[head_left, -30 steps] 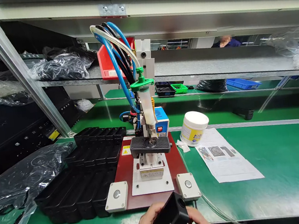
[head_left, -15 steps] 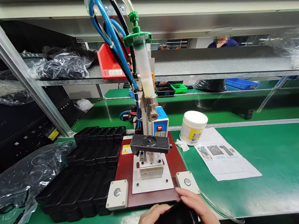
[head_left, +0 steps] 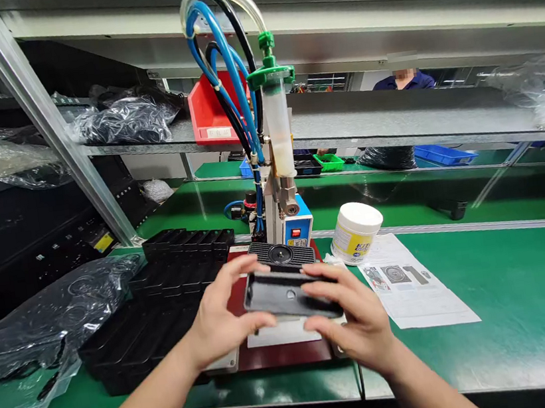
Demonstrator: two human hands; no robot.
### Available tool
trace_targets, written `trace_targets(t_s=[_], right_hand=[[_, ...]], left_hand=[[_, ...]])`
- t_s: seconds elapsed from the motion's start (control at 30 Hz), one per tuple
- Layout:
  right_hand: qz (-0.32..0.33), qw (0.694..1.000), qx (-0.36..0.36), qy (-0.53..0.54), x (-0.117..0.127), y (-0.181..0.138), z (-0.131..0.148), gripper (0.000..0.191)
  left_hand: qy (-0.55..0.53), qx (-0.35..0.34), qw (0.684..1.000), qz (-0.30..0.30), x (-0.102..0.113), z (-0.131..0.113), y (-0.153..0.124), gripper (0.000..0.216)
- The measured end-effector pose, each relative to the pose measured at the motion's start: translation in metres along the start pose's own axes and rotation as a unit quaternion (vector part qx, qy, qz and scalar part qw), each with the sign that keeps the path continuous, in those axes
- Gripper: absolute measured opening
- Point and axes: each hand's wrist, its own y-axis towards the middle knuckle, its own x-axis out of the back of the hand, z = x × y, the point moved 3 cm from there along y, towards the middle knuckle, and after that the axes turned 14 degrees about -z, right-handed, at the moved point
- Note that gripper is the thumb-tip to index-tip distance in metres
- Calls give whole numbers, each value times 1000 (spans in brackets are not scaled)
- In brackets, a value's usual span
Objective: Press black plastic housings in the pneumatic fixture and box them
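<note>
**Head view: black housing held in both hands before the dispensing fixture**

Head camera, forward and down. Left hand (head_left: 220,321): fingers closed on the left end of a black plastic housing (head_left: 287,296), thumb on its near edge, fingertips over the far edge. Right hand (head_left: 355,317): clamped on the right end of the same housing, thumb beneath, fingers above. The housing is flat and oblong, held level between the two hands, clear of the table (head_left: 517,305).

Just beyond the hands: a ribbed black part (head_left: 282,254) with a round centre, seated on the fixture. Under the hands: the fixture's dark red base plate (head_left: 282,355) with a white plate on it. Above and behind the ribbed part: a dispensing syringe (head_left: 280,133) with a green cap, upright on its column, with blue and black hoses (head_left: 225,70) looping over the top.

Beside the left hand: a stack of black trays (head_left: 165,305); further out, clear plastic bags (head_left: 41,321).

Past the right hand: a white jar (head_left: 356,232) with a yellow label, touching the edge of a printed instruction sheet (head_left: 414,286) lying flat.

On the shelf above: a red bin (head_left: 210,112) and bagged black parts (head_left: 121,120). A person (head_left: 404,79) is partly visible beyond the shelf.
</note>
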Motion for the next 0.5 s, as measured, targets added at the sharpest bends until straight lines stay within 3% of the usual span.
trace_targets(t_s=[0.1, 0.2, 0.5], right_hand=[[-22, 1000, 1, 3, -10, 25, -17, 24], [-17, 1000, -7, -2, -17, 38, -32, 24], [-11, 1000, -26, -4, -25, 38, -50, 24]], left_hand=[[-33, -14, 999, -10, -4, 5, 36, 81], [-49, -8, 999, -11, -7, 14, 55, 82], [-83, 51, 995, 8, -10, 36, 62, 82]])
